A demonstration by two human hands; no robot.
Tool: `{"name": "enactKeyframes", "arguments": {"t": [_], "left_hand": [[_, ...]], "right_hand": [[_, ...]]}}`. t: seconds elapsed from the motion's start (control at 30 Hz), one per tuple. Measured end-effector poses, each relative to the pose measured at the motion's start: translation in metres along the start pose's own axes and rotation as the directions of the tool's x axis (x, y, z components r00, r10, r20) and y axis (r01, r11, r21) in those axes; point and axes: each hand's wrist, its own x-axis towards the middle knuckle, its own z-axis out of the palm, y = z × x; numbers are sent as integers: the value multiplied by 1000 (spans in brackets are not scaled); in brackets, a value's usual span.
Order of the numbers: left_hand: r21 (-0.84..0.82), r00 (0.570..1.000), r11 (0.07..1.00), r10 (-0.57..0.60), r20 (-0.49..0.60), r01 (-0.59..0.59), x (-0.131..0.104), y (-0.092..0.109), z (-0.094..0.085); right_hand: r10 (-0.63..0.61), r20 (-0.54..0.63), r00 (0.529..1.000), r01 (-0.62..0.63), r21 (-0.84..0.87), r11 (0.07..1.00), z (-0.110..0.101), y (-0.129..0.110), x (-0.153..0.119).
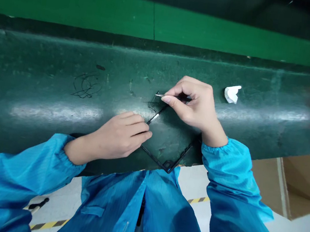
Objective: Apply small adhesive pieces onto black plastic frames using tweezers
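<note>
A thin black rectangular frame point(153, 157) lies on the green workbench, one corner near the front edge. My left hand point(121, 136) is closed on its left side, fingertips pinching the edge. My right hand point(195, 104) is closed around tweezers point(160, 95), whose metal tips point left above the frame's far edge. At the tips hangs a fine dark strand; whether they grip it I cannot tell. A short shiny strip point(155, 117) shows on the frame between my hands. My right hand and wrist hide part of the frame.
A loose tangle of thin black strands point(86, 86) lies to the left, below a small dark flat piece point(100, 67). A white plastic piece point(232, 94) sits to the right. An opened cardboard box point(286, 184) stands beyond the bench's front edge. A blurred shape shows at far right.
</note>
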Motion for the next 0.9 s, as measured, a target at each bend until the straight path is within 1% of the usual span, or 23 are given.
{"name": "enactKeyframes", "arguments": {"t": [0.07,0.1,0.17,0.23,0.33,0.4,0.47,0.53,0.6,0.63,0.7,0.8,0.83,0.87,0.9], "left_hand": [[4,999,1000,24,39,-24,1,2,3],[19,999,1000,22,35,-23,1,4,5],[61,1000,998,21,10,-22,0,9,8],[90,1000,996,11,10,-12,-2,16,9],[98,998,995,-22,63,15,-4,26,7],[89,994,996,-35,105,25,-5,29,4],[73,991,997,-32,134,22,-6,30,2],[65,990,998,-25,141,16,-6,29,2],[64,991,998,-26,129,18,-6,29,4],[66,993,998,-29,118,21,-6,28,5],[75,995,997,-37,92,30,-6,29,8],[98,998,994,-43,49,38,-4,32,10],[107,998,993,-46,37,42,-3,33,10],[113,998,993,-49,27,46,-3,34,10],[117,998,992,-53,23,50,-2,35,10]], "right_hand": [[12,13,1000,-12,-11,1000,1,0,1],[12,8,1000,-12,-26,1000,1,0,1],[22,-9,1000,-23,-95,995,3,-1,-1],[44,-17,999,-47,-195,980,5,0,-5],[90,-35,995,-97,-309,946,3,5,-12],[132,-81,988,-152,-332,931,-4,13,-16],[195,-133,972,-226,-292,929,-15,22,-18],[281,-163,946,-309,-185,933,-26,29,-21],[355,-152,922,-369,-80,926,-32,28,-26],[367,-139,920,-377,-59,924,-32,24,-30],[333,-89,939,-340,-86,937,-25,12,-40],[202,-12,979,-201,-174,964,-9,-7,-55],[174,-11,985,-173,-199,965,-6,-12,-59],[161,-35,986,-165,-218,962,-5,-14,-61],[169,-81,982,-184,-229,956,-6,-14,-62]]}}
